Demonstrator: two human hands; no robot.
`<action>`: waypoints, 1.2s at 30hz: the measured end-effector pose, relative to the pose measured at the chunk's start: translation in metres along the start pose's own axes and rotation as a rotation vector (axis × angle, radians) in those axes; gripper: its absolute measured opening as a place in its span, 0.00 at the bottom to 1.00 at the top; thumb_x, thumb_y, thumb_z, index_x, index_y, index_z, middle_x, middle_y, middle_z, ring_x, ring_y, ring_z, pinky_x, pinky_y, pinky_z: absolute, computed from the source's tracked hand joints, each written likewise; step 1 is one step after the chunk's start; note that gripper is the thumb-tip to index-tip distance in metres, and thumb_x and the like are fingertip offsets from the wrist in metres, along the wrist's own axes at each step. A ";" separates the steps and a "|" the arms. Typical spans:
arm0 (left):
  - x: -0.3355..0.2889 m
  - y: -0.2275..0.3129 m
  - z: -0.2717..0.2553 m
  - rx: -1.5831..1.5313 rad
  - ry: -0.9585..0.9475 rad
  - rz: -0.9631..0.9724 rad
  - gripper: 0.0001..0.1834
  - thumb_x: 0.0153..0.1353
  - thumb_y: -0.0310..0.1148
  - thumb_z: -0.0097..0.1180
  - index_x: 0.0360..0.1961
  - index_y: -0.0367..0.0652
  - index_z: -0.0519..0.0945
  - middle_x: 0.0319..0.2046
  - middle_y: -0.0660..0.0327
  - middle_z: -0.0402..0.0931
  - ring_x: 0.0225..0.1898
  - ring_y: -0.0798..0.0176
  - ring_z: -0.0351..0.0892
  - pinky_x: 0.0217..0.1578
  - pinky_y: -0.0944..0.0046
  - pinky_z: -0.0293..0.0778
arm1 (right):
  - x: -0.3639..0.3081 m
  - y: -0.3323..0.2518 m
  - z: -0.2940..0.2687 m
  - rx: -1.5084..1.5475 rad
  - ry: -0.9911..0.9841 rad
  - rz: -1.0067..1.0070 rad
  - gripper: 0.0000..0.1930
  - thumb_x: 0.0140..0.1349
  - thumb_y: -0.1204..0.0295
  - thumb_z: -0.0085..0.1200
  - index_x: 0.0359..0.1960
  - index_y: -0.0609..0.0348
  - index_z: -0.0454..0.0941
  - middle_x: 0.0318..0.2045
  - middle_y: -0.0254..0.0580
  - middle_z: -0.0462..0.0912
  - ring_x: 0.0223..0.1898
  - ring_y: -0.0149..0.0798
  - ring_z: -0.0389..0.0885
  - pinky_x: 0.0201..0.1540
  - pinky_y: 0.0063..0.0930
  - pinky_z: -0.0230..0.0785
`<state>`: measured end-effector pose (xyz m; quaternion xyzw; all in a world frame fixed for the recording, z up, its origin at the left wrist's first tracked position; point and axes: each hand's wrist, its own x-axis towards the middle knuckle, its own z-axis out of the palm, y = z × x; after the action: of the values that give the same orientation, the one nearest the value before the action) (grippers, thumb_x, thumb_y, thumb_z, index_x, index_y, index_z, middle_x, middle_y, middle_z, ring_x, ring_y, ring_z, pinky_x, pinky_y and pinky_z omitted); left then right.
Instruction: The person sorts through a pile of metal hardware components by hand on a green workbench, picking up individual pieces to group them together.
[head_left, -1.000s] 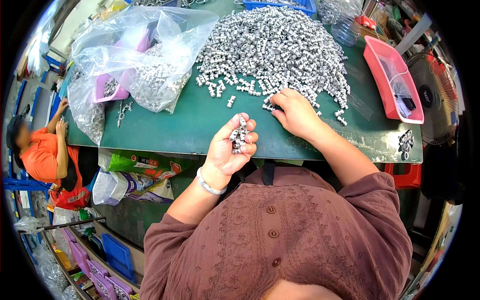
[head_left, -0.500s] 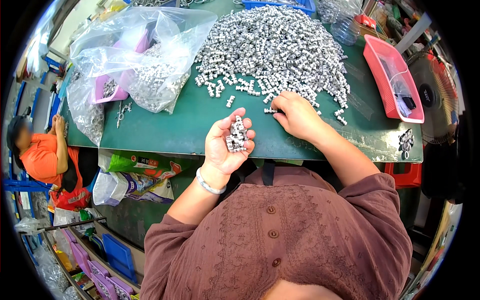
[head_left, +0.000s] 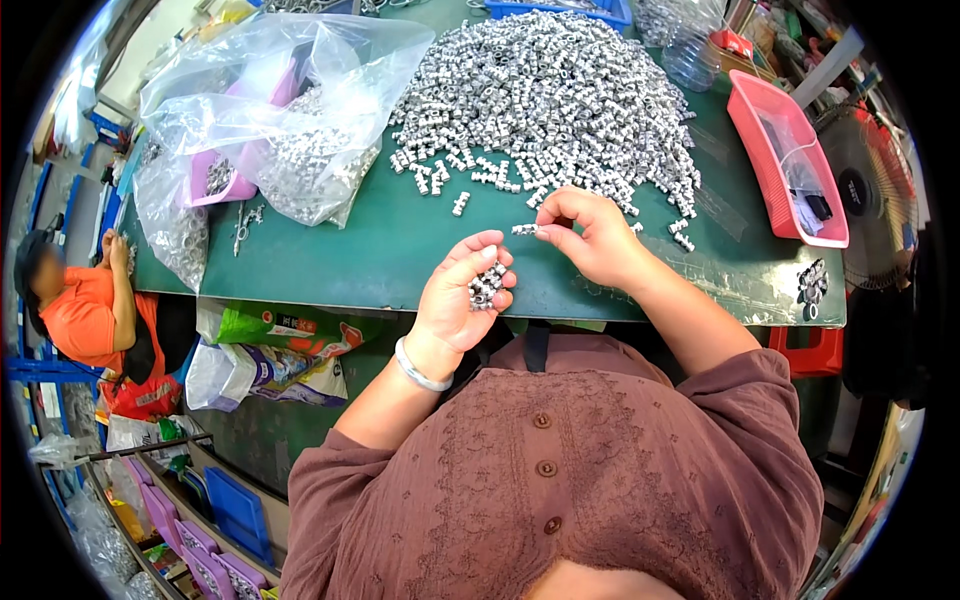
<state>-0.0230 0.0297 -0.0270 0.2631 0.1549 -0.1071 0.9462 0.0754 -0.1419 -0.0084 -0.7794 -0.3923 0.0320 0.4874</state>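
My left hand (head_left: 458,297) is closed around several small silvery metal fittings (head_left: 486,288), gathered in its palm with the fingers curled over them. Between the thumb and forefinger of my right hand (head_left: 592,238) is pinched one more metal fitting (head_left: 525,230), short and ribbed, held just above the table to the right of my left fingertips. Beyond both hands rises a large heap of the same metal fittings (head_left: 545,95). A single loose fitting (head_left: 460,204) lies on the green table (head_left: 350,262), apart from the heap's near edge.
On the left, clear plastic bags (head_left: 320,160) of metal parts lie around a purple scoop-like container (head_left: 222,178). A pink basket (head_left: 836,225) stands at the right, beside a fan (head_left: 870,190). Some dark rings (head_left: 812,285) sit by the right corner. A co-worker in orange (head_left: 90,318) works at far left.
My right hand has lifted a fitting off the table and brought it slightly left, toward my left hand. The left fingers have curled further over the fittings, and that hand has shifted a little right.
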 end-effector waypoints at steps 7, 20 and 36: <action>-0.004 -0.003 0.017 0.133 -0.023 0.087 0.12 0.57 0.31 0.51 0.43 0.44 0.70 0.30 0.62 0.72 0.27 0.64 0.70 0.21 0.71 0.66 | -0.001 -0.019 0.001 0.114 0.042 -0.135 0.03 0.50 0.80 0.53 0.27 0.62 0.72 0.25 0.38 0.74 0.26 0.32 0.74 0.28 0.22 0.66; 0.001 -0.002 0.006 -0.182 -0.112 -0.082 0.10 0.61 0.38 0.45 0.37 0.45 0.71 0.29 0.63 0.69 0.26 0.65 0.67 0.19 0.71 0.65 | 0.007 0.007 -0.004 -0.445 0.075 -0.102 0.09 0.47 0.76 0.55 0.32 0.61 0.74 0.29 0.43 0.73 0.34 0.44 0.73 0.37 0.35 0.66; -0.001 0.003 0.006 -0.124 -0.080 -0.040 0.08 0.58 0.36 0.48 0.35 0.44 0.73 0.30 0.60 0.70 0.30 0.61 0.69 0.21 0.71 0.67 | 0.004 0.019 -0.014 -0.408 -0.178 -0.064 0.08 0.45 0.78 0.54 0.29 0.60 0.76 0.25 0.43 0.71 0.34 0.46 0.72 0.36 0.36 0.65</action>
<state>-0.0215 0.0288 -0.0210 0.1966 0.1286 -0.1268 0.9637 0.0957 -0.1535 -0.0145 -0.8433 -0.4564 0.0051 0.2838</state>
